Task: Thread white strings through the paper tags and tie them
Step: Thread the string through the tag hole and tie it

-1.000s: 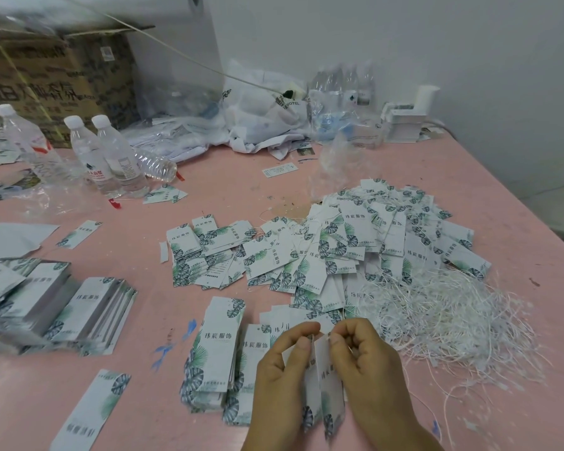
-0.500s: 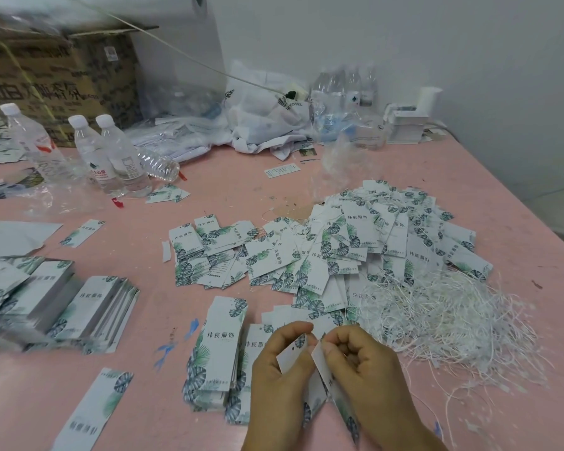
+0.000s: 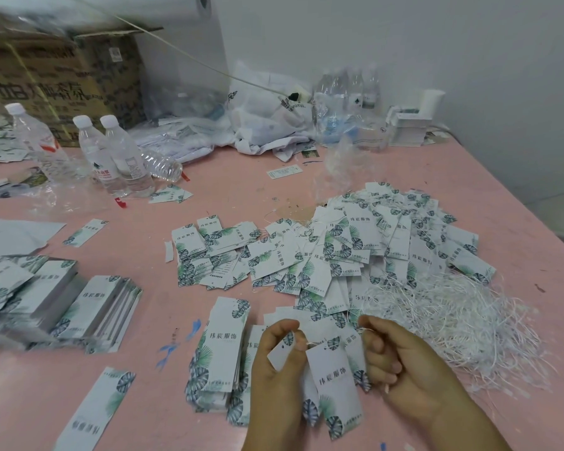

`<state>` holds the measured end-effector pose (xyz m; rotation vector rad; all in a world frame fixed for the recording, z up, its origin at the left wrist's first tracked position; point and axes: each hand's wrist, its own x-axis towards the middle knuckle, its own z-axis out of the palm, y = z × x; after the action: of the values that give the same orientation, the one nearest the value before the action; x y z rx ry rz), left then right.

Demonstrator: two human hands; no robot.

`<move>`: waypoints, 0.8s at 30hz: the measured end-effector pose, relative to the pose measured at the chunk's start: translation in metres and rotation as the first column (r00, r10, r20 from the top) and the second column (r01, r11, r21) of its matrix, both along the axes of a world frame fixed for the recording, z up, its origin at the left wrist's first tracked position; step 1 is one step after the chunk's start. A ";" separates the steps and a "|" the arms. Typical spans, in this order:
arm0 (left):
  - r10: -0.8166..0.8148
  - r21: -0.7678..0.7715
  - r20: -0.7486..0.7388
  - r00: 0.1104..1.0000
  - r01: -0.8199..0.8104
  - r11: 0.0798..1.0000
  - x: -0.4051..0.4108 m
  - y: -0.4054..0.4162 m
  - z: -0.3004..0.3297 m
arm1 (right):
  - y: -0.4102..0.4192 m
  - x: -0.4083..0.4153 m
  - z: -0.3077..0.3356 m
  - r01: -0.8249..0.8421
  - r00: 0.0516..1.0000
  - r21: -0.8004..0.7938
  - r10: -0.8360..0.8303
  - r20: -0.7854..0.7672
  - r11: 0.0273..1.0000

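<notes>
At the near edge of the pink table [image 3: 209, 196], my left hand [image 3: 279, 366] pinches a small white tag [image 3: 280, 351] between thumb and fingers. A larger leaf-printed tag [image 3: 334, 382] hangs between my hands. My right hand [image 3: 394, 359] pinches a thin white string [image 3: 362, 328] that runs to the top of that tag. A tangle of loose white strings [image 3: 450, 323] lies just right of my right hand. A big heap of strung tags [image 3: 355, 249] spreads behind my hands. A stack of unstrung tags [image 3: 220, 349] sits left of my left hand.
More tag stacks [image 3: 79, 307] lie at the left, and a single tag [image 3: 98, 408] near the front edge. Water bottles [image 3: 111, 154] stand at the back left before a cardboard box [image 3: 56, 83]. Plastic bags [image 3: 267, 122] and a white box [image 3: 414, 122] line the wall.
My hands have drawn apart. The small tag went left with my left hand, the right hand pulled the string to the right, and the larger tag now hangs flat between them.
</notes>
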<state>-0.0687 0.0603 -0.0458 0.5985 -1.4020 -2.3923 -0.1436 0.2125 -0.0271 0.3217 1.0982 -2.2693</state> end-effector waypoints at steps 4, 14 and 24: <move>0.011 -0.142 -0.013 1.000 -0.012 0.990 0.003 0.002 0.001 | -0.013 0.023 0.008 0.197 0.894 0.405 0.006 -0.447 0.893; -0.026 -0.223 -0.073 0.997 0.009 0.975 0.007 0.007 0.009 | -0.036 0.042 0.004 0.275 0.694 0.672 0.342 -0.634 0.687; -0.053 -0.329 -0.070 0.996 0.027 0.944 0.006 0.008 0.003 | -0.033 0.039 0.012 0.184 0.767 0.667 0.319 -0.557 0.722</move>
<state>-0.0626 0.0687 -0.0432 0.3881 -1.7404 -2.1159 -0.1048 0.1798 -0.0152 -0.2696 2.2938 -1.8084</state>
